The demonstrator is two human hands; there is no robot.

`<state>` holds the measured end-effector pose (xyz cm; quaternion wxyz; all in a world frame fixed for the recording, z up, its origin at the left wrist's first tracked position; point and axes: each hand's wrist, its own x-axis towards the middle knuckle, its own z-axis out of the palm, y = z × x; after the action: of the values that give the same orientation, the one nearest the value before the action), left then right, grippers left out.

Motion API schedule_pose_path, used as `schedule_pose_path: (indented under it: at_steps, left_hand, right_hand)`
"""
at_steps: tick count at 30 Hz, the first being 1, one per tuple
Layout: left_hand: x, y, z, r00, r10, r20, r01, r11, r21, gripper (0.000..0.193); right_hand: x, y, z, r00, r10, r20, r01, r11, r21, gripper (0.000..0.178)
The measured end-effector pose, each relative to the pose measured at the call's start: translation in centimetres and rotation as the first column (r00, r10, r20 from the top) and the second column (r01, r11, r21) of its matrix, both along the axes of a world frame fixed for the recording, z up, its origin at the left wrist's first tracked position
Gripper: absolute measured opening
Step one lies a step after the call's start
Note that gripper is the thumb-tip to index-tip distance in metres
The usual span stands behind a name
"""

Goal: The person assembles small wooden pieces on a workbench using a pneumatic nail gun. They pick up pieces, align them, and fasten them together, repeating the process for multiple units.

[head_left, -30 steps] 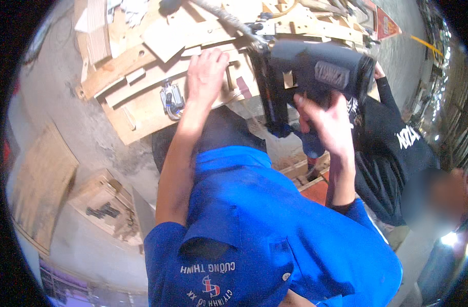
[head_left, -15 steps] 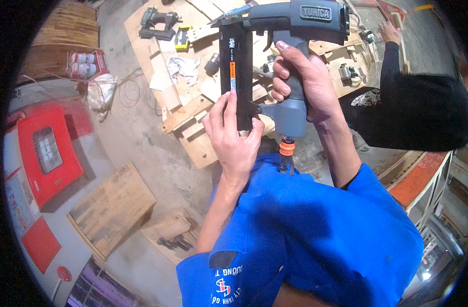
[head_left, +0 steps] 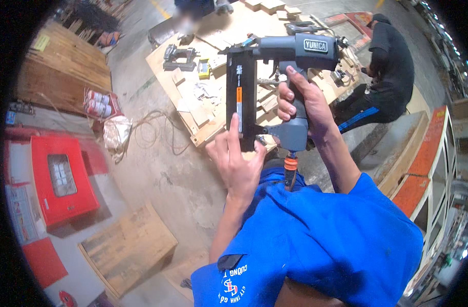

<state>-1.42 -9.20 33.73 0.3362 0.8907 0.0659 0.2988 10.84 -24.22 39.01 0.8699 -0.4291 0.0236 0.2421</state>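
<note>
A black-and-grey pneumatic nail gun (head_left: 279,47) is held up in front of my chest, its nose toward the left and its long magazine (head_left: 247,77) hanging down. My right hand (head_left: 316,105) is wrapped round the handle, with the thumb up near the top of the grip. Against the lower end of the magazine is my left hand (head_left: 236,163), index finger stretched along it, thumb at its other side and the remaining fingers curled. An orange-ringed air hose fitting (head_left: 290,165) joins the base of the handle.
Behind the nail gun, a plywood worktable (head_left: 165,77) carries wood pieces, another nail gun (head_left: 180,57) and a yellow-framed item (head_left: 204,68). A co-worker in black (head_left: 392,66) crouches at the right; another person (head_left: 193,7) is at the far side. A red cabinet (head_left: 65,179) stands left.
My view has shifted, showing more of the far side and the people there. My left hand's fingers have curled, leaving the index finger stretched out. The right hand keeps its grip.
</note>
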Motion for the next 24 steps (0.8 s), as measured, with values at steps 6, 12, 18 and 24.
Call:
schedule_pose_path:
  at_steps: [6, 12, 18, 24]
  left_hand:
    - [-5.7, 1.8, 0.8, 0.999, 0.005, -0.036, -0.003, 0.998, 0.057, 0.076]
    - [-9.4, 3.7, 0.7, 0.999, 0.013, -0.039, -0.01, 0.997, 0.074, 0.077]
    - [-12.5, 5.9, -0.5, 0.996, -0.092, 0.021, 0.09, 0.992, 0.09, 0.07]
    - [-12.6, 7.8, -2.0, 0.966, -0.203, 0.161, 0.188, 0.977, 0.1, 0.041]
  right_hand:
    - [-6.5, 1.8, -0.5, 1.0, 0.018, -0.021, -0.016, 0.995, 0.1, 0.033]
    - [-8.9, 3.4, -0.4, 1.0, -0.006, 0.012, 0.005, 0.995, 0.096, 0.029]
    - [-7.7, 3.3, -0.4, 0.997, -0.069, 0.027, 0.062, 0.978, 0.201, 0.037]
    - [-7.2, 3.2, -1.5, 0.995, 0.04, -0.092, -0.01, 0.951, 0.31, 0.045]
